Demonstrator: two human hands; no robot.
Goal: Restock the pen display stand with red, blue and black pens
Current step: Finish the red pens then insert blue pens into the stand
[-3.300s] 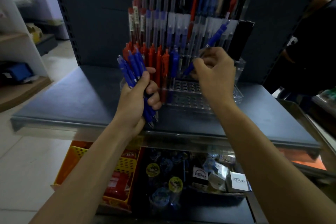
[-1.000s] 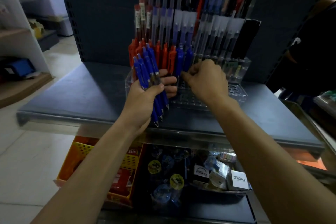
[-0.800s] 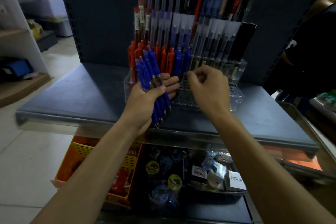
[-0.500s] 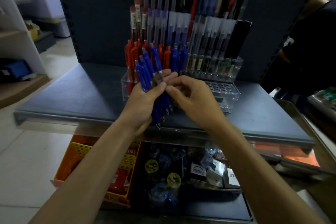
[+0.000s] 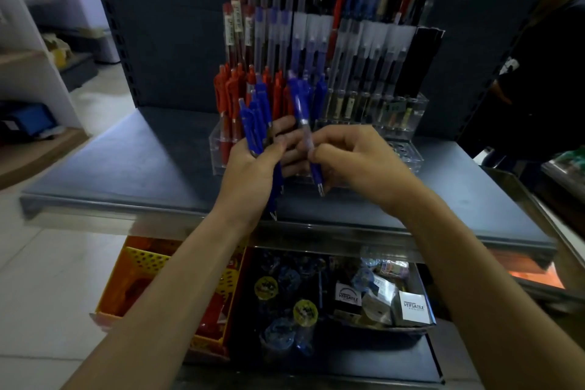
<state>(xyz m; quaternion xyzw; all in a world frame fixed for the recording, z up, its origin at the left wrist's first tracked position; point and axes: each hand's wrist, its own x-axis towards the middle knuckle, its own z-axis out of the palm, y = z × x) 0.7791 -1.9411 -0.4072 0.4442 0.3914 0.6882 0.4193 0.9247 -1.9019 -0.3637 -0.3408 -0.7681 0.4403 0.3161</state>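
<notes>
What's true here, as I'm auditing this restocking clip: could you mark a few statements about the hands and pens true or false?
1. The left hand grips a bundle of blue pens. True.
2. The right hand pinches a red pen. False: it pinches a single blue pen.
3. That single pen's tip points up. False: it points down.
4. Red pens stand at the left end of the display stand. True.

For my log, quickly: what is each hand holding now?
Left hand: grips a bunch of blue pens.
Right hand: pinches a single blue pen.
</notes>
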